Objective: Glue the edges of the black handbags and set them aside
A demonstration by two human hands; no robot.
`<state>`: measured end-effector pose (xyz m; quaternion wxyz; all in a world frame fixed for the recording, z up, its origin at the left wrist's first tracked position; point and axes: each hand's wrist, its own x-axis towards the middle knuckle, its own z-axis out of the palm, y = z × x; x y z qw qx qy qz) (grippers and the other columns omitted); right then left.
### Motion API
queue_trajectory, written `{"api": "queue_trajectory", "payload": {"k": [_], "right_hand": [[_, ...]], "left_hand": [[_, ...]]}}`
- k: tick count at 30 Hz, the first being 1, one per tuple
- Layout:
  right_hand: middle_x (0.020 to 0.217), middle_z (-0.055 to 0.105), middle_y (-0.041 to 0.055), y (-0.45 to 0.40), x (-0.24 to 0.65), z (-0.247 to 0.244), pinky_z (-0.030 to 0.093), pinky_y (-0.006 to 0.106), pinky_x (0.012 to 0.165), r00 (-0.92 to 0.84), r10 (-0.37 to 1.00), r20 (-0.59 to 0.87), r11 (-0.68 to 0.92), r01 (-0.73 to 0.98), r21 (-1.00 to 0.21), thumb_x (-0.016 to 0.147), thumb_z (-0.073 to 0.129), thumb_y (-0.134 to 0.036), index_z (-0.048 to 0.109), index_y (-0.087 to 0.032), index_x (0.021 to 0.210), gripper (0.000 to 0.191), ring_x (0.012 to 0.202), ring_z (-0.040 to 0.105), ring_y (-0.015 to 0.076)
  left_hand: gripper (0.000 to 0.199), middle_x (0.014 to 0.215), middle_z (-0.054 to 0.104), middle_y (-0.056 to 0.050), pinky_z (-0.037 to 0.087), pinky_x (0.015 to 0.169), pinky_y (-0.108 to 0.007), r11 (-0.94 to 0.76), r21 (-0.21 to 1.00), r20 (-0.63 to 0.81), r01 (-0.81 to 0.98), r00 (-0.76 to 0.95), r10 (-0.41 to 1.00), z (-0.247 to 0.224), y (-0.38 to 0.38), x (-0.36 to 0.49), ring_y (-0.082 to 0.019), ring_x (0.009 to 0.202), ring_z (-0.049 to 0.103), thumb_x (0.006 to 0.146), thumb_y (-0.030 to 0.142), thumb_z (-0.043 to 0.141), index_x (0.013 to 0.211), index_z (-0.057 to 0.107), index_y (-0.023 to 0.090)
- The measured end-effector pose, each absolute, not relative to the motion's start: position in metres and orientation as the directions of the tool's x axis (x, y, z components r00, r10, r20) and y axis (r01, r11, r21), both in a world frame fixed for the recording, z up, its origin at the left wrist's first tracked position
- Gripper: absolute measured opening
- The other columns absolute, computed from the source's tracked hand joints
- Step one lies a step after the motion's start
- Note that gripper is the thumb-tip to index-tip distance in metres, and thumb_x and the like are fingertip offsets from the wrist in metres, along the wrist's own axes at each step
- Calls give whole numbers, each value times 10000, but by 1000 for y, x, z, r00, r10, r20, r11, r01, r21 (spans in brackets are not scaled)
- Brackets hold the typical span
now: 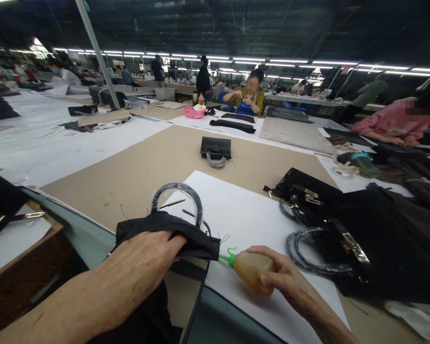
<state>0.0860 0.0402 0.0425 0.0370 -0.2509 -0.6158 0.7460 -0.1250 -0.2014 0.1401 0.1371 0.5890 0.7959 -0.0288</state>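
Observation:
My left hand is closed on the black fabric of a handbag at the table's near edge. The bag's arched handle, wrapped in clear plastic, stands up behind the fabric. In my right hand is a squeeze bottle of yellowish liquid, tilted on its side. Its green nozzle points left, right at the edge of the black fabric; whether it touches I cannot tell. My left fingertips are partly hidden in the fabric folds.
Black handbags with gold clasps lie to the right. A small black handbag lies further back on brown board. White paper covers the middle. A pink basket stands across the table near a seated person; another person works at right.

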Motion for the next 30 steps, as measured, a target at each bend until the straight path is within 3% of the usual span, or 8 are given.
{"api": "queue_trajectory", "payload": {"k": [4,10,18,24,30], "right_hand": [[918,685,30,38,96,32,400,288,658,-872,340,-351,-285,261,-922,566,653,-201,671,-203,999,434,788,559,230],[1003,686,21,33,102,30,411,299,730,-892,284,-351,-370,236,-899,597,691,-234,659,-230,1039,444,870,573,244],[907,689,34,29,98,33,394,287,670,-878,307,-366,-331,262,-906,566,708,-245,668,-189,1006,445,790,556,228],[919,684,41,27,103,33,421,284,659,-888,253,-384,-464,236,-853,584,765,-317,653,-207,1022,465,795,577,224],[876,690,44,23,103,30,440,253,644,-895,232,-381,-482,234,-844,580,797,-307,672,-179,996,452,756,582,193]], "left_hand": [[605,1083,601,-61,476,755,-340,320,162,-266,933,-271,925,145,-202,-121,-233,924,587,627,45,489,1182,468,286],[476,965,619,-69,466,728,-339,332,132,-250,934,-293,923,137,-207,-117,-218,827,590,651,66,466,1088,539,239],[492,1001,630,-67,483,720,-347,382,128,-294,915,-333,896,144,-210,-108,-218,865,604,712,6,378,1096,552,260],[509,952,632,-54,501,708,-390,432,96,-383,896,-367,847,148,-208,-100,-239,829,615,654,-25,412,1047,568,259],[514,921,629,-53,506,702,-413,476,42,-486,879,-398,778,154,-206,-93,-262,812,625,636,-35,423,1035,581,249]]}}
